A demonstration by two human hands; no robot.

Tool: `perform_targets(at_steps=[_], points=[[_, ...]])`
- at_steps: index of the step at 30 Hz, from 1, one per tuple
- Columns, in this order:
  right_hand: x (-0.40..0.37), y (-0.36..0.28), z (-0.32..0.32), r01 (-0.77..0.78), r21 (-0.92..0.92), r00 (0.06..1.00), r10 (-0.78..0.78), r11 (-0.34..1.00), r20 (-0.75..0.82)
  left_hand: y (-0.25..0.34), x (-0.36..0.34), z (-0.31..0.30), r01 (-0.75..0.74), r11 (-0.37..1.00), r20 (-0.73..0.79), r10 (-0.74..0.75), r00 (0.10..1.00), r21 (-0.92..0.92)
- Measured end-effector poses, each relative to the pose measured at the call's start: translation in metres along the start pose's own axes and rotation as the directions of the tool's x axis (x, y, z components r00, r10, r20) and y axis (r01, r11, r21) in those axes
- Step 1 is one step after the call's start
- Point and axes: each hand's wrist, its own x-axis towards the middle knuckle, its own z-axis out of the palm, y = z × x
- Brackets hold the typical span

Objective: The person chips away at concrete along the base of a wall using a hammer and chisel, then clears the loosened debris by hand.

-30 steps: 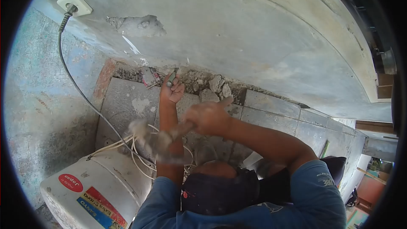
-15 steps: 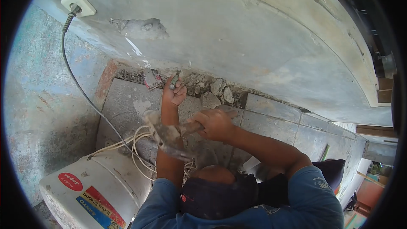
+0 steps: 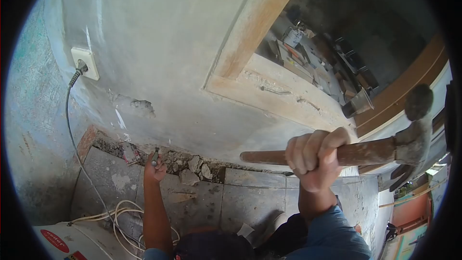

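My right hand (image 3: 317, 156) is wrapped round the wooden handle of a claw hammer (image 3: 368, 155), raised at the right, with its metal head at the far right. Low at the left, my left hand (image 3: 156, 169) grips a chisel (image 3: 155, 157) whose tip points at the foot of the wall. A rubble-filled trench (image 3: 180, 158) runs there between the wall and the floor tiles, and broken chunks (image 3: 189, 177) lie right of that hand. Beside it on the left is a crumpled packet (image 3: 129, 154).
A grey wall (image 3: 187, 29) carries a socket (image 3: 84, 63) with a plugged-in cable (image 3: 70, 130). Coiled pale cord (image 3: 126, 212) and a white container (image 3: 79, 243) are at lower left. A plastic cup (image 3: 358, 103) stands on the window ledge.
The hammer in my right hand has swung up and to the right, away from my left arm. The view has shifted, bringing the window opening in. My left hand still grips the chisel at the trench.
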Motion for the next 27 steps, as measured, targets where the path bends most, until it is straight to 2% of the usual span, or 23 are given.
perform_targets(at_steps=[2,5,7,9,11,12,13,14,15,19,20,22,24,26,27], points=[[0.047,-0.055,-0.010,0.167,0.030,0.984,-0.168,0.985,0.051,0.000,0.001,0.000,-0.008,1.000,-0.006,0.008,1.000,-0.005],[0.115,-0.128,-0.033,0.255,-0.020,0.967,-0.255,0.967,0.033,-0.002,0.001,-0.002,-0.016,1.000,-0.013,0.016,1.000,-0.002],[0.160,-0.153,-0.044,0.363,-0.334,0.903,-0.417,0.870,-0.105,0.001,0.005,-0.004,-0.014,1.000,0.001,0.014,1.000,0.016],[0.202,-0.172,-0.057,0.377,-0.287,0.912,-0.407,0.881,-0.052,0.003,0.007,-0.010,-0.004,1.000,0.079,0.002,0.997,0.024],[0.219,-0.160,-0.046,0.273,-0.120,0.929,-0.294,0.954,-0.225,0.005,0.010,-0.017,0.001,1.000,0.079,-0.003,0.997,0.029],[0.221,-0.146,-0.051,0.275,-0.236,0.943,-0.309,0.932,-0.124,0.005,0.011,-0.018,0.001,1.000,0.078,-0.003,0.997,0.023],[0.218,-0.125,-0.053,0.191,-0.233,0.946,-0.242,0.954,-0.217,0.004,0.011,-0.018,0.005,1.000,0.081,-0.007,0.997,0.026],[0.206,-0.092,-0.056,0.092,-0.233,0.962,-0.146,0.968,-0.231,0.003,0.010,-0.015,0.004,1.000,0.058,-0.005,0.998,0.016],[0.192,-0.049,-0.059,-0.077,-0.290,0.952,-0.016,0.954,-0.306,0.003,0.009,-0.012,0.004,1.000,0.034,-0.004,0.999,0.008],[0.193,-0.029,-0.068,-0.103,-0.224,0.927,0.012,0.969,-0.374,0.007,0.011,-0.019,0.022,1.000,0.066,-0.021,0.998,-0.013],[0.199,-0.033,-0.067,-0.125,-0.223,0.920,0.029,0.967,-0.390,0.005,0.009,-0.014,0.029,0.999,0.024,-0.028,0.999,-0.022],[0.213,-0.051,-0.073,-0.070,-0.242,0.946,-0.013,0.968,-0.324,0.002,0.008,-0.007,0.037,0.999,-0.048,-0.039,0.998,-0.037],[0.221,-0.084,-0.053,-0.019,-0.241,0.970,-0.040,0.970,-0.240,0.004,0.012,-0.015,0.028,0.999,-0.019,-0.028,0.999,-0.019],[0.244,-0.111,-0.041,0.112,-0.277,0.933,-0.197,0.954,-0.302,0.002,0.012,-0.019,0.025,1.000,-0.008,-0.026,1.000,-0.006],[0.253,-0.122,-0.041,0.175,-0.266,0.934,-0.245,0.948,-0.259,0.001,0.008,-0.015,0.022,1.000,0.005,-0.022,1.000,-0.001]])
